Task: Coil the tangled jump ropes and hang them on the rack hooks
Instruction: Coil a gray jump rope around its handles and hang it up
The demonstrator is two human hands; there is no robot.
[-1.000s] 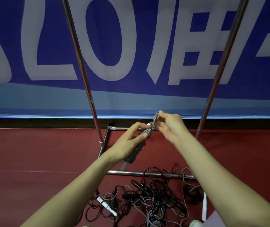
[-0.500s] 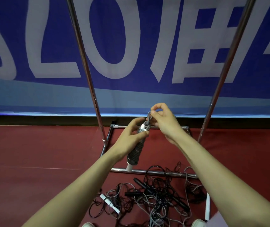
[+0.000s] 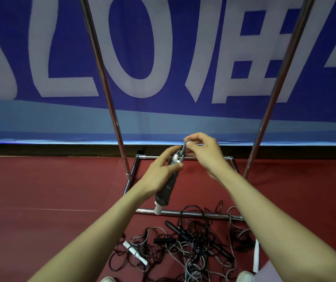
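Note:
A coiled jump rope (image 3: 166,190), its dark cord wound tightly round white handles, hangs upright in front of me. My left hand (image 3: 161,171) grips its upper end. My right hand (image 3: 201,153) pinches a small grey cord loop (image 3: 185,146) that sticks out above the top of the bundle. Below, on the red floor, lies a tangled pile of black and grey jump ropes (image 3: 189,247) with black and white handles. The chrome rack's uprights (image 3: 106,84) rise either side of my hands; no hooks are in view.
The rack's base frame (image 3: 193,214) lies on the red floor just beyond the rope pile. A blue banner with large white letters (image 3: 163,58) covers the wall behind. My white shoe tips (image 3: 244,276) show at the bottom edge.
Both hands have risen slightly with the bundle. The grey loop at the top has been drawn further out above the handles, and the bundle hangs more upright than before.

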